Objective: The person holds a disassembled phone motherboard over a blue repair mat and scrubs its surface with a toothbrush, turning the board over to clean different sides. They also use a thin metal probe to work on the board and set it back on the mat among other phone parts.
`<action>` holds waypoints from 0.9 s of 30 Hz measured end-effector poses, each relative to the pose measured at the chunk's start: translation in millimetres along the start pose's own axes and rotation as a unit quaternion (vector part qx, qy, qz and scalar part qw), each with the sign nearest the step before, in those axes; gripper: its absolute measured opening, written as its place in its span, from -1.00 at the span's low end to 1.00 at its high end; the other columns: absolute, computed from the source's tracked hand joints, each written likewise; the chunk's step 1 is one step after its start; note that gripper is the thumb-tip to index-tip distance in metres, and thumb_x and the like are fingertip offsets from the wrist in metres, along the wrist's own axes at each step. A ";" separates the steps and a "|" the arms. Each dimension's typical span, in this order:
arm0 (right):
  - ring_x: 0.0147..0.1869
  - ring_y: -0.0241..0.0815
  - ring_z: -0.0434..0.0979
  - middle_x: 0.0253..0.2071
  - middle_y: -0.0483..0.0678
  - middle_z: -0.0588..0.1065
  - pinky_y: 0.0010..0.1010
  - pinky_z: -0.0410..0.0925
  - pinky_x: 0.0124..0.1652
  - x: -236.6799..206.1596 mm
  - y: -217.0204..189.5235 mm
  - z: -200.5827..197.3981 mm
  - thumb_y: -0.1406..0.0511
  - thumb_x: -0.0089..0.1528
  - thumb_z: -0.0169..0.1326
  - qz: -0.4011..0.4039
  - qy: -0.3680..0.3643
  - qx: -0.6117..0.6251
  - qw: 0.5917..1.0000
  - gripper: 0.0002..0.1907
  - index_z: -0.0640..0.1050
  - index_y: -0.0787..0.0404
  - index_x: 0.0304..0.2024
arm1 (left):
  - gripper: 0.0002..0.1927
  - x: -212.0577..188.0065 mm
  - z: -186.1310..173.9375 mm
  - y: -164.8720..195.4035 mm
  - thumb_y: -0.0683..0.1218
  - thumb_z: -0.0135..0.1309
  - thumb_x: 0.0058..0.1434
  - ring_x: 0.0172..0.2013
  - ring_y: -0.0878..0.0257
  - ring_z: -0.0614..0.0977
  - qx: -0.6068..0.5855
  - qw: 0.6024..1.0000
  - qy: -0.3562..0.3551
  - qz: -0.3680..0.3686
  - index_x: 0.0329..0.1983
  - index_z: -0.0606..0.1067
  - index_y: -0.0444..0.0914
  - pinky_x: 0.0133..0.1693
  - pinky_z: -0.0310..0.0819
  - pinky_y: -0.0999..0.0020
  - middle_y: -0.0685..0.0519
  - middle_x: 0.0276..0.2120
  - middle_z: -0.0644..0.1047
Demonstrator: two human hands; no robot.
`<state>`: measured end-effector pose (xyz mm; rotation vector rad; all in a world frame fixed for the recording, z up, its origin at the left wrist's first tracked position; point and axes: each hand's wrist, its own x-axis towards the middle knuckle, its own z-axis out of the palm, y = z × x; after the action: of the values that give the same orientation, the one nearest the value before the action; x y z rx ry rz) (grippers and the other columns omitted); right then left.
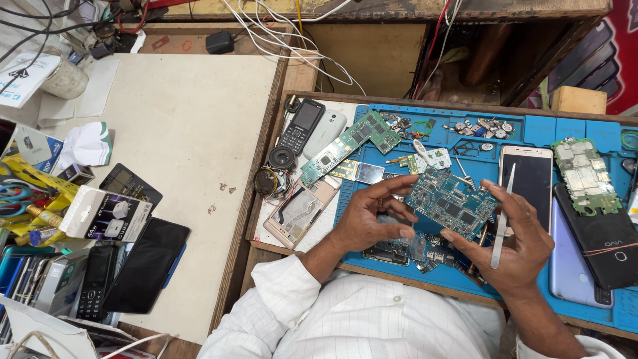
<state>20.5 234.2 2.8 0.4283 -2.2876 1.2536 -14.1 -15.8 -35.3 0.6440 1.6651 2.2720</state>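
Both of my hands hold a blue-green phone circuit board (pixel 452 203) above the blue work mat (pixel 531 126). My left hand (pixel 369 223) grips the board's left edge with thumb and fingers. At the board's right edge is my right hand (pixel 522 242), which also pinches a slim metal tweezers (pixel 503 216) that stands upright between its fingers. Under the board lies another dark board (pixel 399 249) on the mat.
A long green board (pixel 349 143), a white-framed smartphone (pixel 528 176), a black phone (pixel 598 242), an opened phone (pixel 299 213) and a keypad phone (pixel 300 126) lie around. Boxes, scissors and a dark phone (pixel 146 266) crowd the left table. Cables hang at the back.
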 end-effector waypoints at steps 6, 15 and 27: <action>0.15 -0.17 0.59 0.15 0.11 0.53 -0.37 0.55 0.05 -0.4 -1.0 -0.7 0.20 -0.05 0.48 0.001 0.008 0.001 1.000 -0.12 0.44 0.26 0.28 | -0.10 -0.5 0.0 0.5 -0.09 0.43 0.10 0.01 0.24 0.70 0.008 1.000 0.003 -0.006 0.50 0.30 -0.27 0.10 0.67 0.31 -0.14 0.26 0.50; 0.16 -0.14 0.59 0.18 0.13 0.52 -0.37 0.57 0.05 0.5 0.8 -1.1 0.23 -0.03 0.48 0.001 0.011 0.010 1.000 -0.11 0.42 0.25 0.31 | -0.10 -1.5 -0.5 2.2 -0.07 0.45 0.10 0.01 0.24 0.70 0.013 1.000 0.006 -0.007 0.49 0.32 -0.27 0.10 0.67 0.31 -0.13 0.23 0.50; 0.16 -0.12 0.61 0.15 0.12 0.54 -0.35 0.55 0.07 1.3 1.1 -1.2 0.21 -0.03 0.49 0.002 0.009 -0.017 1.000 -0.12 0.44 0.26 0.29 | -0.09 -0.6 -4.7 -4.3 -0.15 0.42 0.14 0.02 0.18 0.69 -0.084 0.996 -0.023 -0.025 0.52 0.25 -0.29 0.06 0.65 0.34 -0.04 0.21 0.46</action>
<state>19.2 235.7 3.4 0.3984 -2.2917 1.2145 -16.2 -18.6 -40.7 0.6035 1.4332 2.3128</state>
